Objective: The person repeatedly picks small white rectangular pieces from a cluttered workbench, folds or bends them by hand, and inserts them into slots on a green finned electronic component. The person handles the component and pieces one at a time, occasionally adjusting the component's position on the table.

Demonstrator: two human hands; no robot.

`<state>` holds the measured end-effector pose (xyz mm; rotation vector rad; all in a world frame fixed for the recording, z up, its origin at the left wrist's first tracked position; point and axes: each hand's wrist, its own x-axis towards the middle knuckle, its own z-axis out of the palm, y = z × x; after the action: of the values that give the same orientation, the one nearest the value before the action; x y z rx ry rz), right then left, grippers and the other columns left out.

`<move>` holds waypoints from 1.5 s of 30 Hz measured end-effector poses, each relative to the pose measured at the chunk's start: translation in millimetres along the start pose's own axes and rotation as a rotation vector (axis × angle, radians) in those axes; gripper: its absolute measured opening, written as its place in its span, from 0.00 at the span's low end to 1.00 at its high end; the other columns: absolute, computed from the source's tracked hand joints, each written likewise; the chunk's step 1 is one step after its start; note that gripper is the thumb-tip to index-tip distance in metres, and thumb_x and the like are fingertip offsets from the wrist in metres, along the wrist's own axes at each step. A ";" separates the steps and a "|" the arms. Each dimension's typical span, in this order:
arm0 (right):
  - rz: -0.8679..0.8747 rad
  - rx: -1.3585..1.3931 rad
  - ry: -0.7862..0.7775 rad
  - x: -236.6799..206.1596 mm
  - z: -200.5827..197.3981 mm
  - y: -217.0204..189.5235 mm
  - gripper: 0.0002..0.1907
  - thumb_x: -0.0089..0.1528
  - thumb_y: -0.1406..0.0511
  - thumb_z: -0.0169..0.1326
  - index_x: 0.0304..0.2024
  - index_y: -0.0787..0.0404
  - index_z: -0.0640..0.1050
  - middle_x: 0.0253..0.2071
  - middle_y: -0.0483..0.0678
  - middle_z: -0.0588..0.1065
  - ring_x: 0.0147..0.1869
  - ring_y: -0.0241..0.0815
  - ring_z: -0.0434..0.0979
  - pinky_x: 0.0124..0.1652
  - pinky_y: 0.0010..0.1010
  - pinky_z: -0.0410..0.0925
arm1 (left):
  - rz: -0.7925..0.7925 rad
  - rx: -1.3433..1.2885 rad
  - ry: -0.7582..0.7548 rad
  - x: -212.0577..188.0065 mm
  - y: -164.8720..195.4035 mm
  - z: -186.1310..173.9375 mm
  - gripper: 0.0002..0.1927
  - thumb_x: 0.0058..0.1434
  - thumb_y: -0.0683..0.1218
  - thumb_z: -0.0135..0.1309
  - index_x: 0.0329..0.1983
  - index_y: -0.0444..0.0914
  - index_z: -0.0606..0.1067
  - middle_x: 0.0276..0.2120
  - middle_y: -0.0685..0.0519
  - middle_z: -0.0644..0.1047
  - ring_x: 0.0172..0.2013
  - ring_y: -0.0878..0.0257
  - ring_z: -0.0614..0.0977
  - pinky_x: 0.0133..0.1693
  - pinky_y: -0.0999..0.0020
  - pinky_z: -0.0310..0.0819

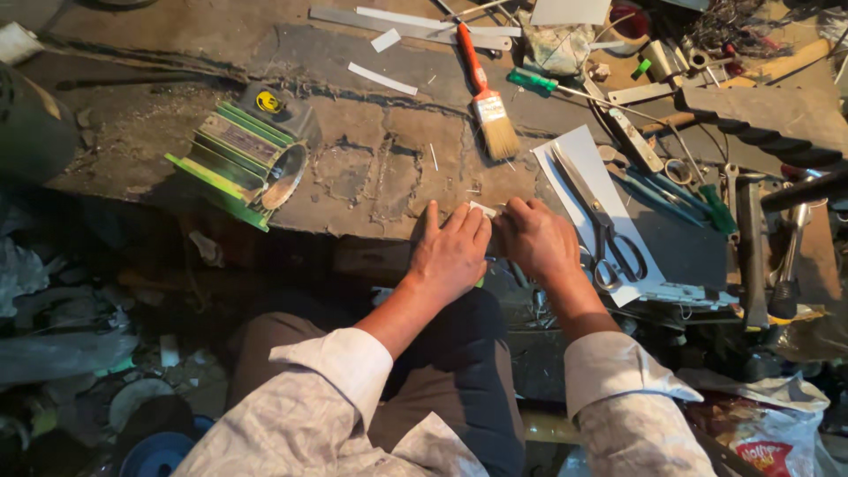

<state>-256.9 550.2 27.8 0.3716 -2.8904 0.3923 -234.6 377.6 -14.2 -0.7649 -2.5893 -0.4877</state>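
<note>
Both my hands meet at the front edge of a dirty metal bench plate (380, 168). My left hand (450, 252) lies flat, fingers pressing a small white strip (484, 209) of paper-like material. My right hand (534, 240) pinches the same strip from the right side. A green object partly shows under my left palm, mostly hidden. Just right of my hands lies a white sheet (594, 168) with large black-handled scissors (601, 230) resting on it.
A green finned motor housing (247, 155) lies at the left. A red-handled paintbrush (484, 88), white strips (382, 79), a green screwdriver (543, 83), pliers and other tools crowd the back and right. My knees are below the bench edge.
</note>
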 end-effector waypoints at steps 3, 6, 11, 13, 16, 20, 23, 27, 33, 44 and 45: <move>0.029 -0.007 0.011 1.9 5.6 2.6 0.13 0.63 0.54 0.58 0.35 0.56 0.76 0.35 0.55 0.76 0.37 0.65 0.78 0.34 0.53 0.69 | 0.005 -0.020 0.005 4.2 -1.7 -1.7 0.32 0.47 0.55 0.65 0.53 0.35 0.74 0.51 0.47 0.74 0.57 0.52 0.73 0.59 0.31 0.59; 0.104 -0.036 0.019 6.3 13.0 6.4 0.14 0.63 0.54 0.58 0.35 0.56 0.76 0.35 0.55 0.76 0.38 0.65 0.77 0.35 0.53 0.69 | 0.021 -0.045 -0.012 12.0 -4.4 -2.2 0.25 0.50 0.55 0.65 0.47 0.37 0.76 0.46 0.49 0.75 0.54 0.51 0.74 0.59 0.30 0.59; 0.176 -0.039 0.040 6.9 22.0 10.8 0.13 0.63 0.54 0.58 0.38 0.55 0.76 0.35 0.57 0.76 0.39 0.65 0.78 0.36 0.54 0.69 | 0.038 -0.052 -0.011 34.6 -3.5 -6.5 0.17 0.52 0.55 0.63 0.38 0.40 0.79 0.39 0.50 0.78 0.48 0.50 0.78 0.59 0.26 0.57; 0.200 -0.057 0.035 4.2 21.3 12.4 0.12 0.64 0.55 0.56 0.40 0.56 0.75 0.37 0.58 0.77 0.40 0.66 0.78 0.37 0.55 0.68 | 0.004 -0.019 -0.027 44.6 -1.1 -10.2 0.08 0.57 0.50 0.60 0.36 0.43 0.80 0.36 0.52 0.78 0.46 0.51 0.79 0.59 0.25 0.56; 0.201 -0.062 0.064 3.9 15.3 16.3 0.14 0.66 0.56 0.56 0.44 0.58 0.73 0.40 0.58 0.77 0.42 0.66 0.78 0.40 0.56 0.68 | -0.006 0.009 -0.002 59.3 0.8 -14.7 0.05 0.57 0.47 0.56 0.32 0.46 0.81 0.34 0.52 0.78 0.42 0.52 0.80 0.57 0.25 0.57; 0.141 -0.104 0.145 2.9 2.4 21.1 0.18 0.60 0.55 0.60 0.43 0.60 0.72 0.40 0.56 0.75 0.45 0.62 0.77 0.39 0.53 0.68 | -0.042 -0.061 -0.002 65.8 3.7 -15.9 0.08 0.52 0.49 0.54 0.28 0.45 0.82 0.33 0.52 0.78 0.41 0.51 0.81 0.50 0.37 0.65; 0.084 -0.239 0.282 4.6 -7.5 21.8 0.17 0.55 0.58 0.62 0.42 0.57 0.74 0.41 0.53 0.74 0.48 0.58 0.77 0.40 0.51 0.68 | -0.086 -0.039 -0.023 68.3 7.1 -14.9 0.08 0.59 0.48 0.54 0.27 0.45 0.81 0.33 0.52 0.78 0.41 0.52 0.81 0.47 0.42 0.66; 0.097 -0.150 0.391 1.6 -14.8 14.5 0.17 0.55 0.63 0.63 0.44 0.58 0.75 0.44 0.53 0.73 0.48 0.59 0.75 0.42 0.49 0.68 | -0.080 -0.106 0.000 69.3 7.0 -20.3 0.05 0.57 0.46 0.55 0.32 0.43 0.80 0.35 0.49 0.77 0.40 0.50 0.82 0.42 0.46 0.68; 0.304 0.674 0.299 -29.8 3.4 -21.0 0.07 0.67 0.66 0.58 0.46 0.62 0.76 0.38 0.49 0.77 0.41 0.41 0.76 0.44 0.31 0.71 | -0.303 -0.635 0.133 40.2 -5.5 -24.0 0.09 0.56 0.43 0.57 0.39 0.36 0.76 0.35 0.43 0.78 0.35 0.43 0.80 0.37 0.50 0.72; 0.172 1.114 -0.075 -95.6 48.4 -128.5 0.05 0.61 0.78 0.55 0.38 0.67 0.79 0.32 0.45 0.76 0.36 0.29 0.73 0.36 0.23 0.69 | -0.710 -1.464 -0.058 -127.1 -52.2 -61.9 0.05 0.60 0.42 0.58 0.33 0.35 0.74 0.25 0.57 0.74 0.24 0.72 0.75 0.26 0.74 0.71; 0.132 1.073 -0.143 -100.5 48.0 -135.5 0.07 0.60 0.78 0.56 0.38 0.66 0.79 0.32 0.44 0.76 0.37 0.28 0.72 0.36 0.22 0.68 | -0.644 -1.417 -0.051 -138.6 -58.9 -68.3 0.05 0.60 0.42 0.58 0.34 0.35 0.75 0.25 0.57 0.75 0.25 0.72 0.76 0.27 0.74 0.72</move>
<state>-132.5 432.0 -8.9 0.3465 -2.5472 1.9847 -142.9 241.2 -31.9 -0.1899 -2.1284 -2.5852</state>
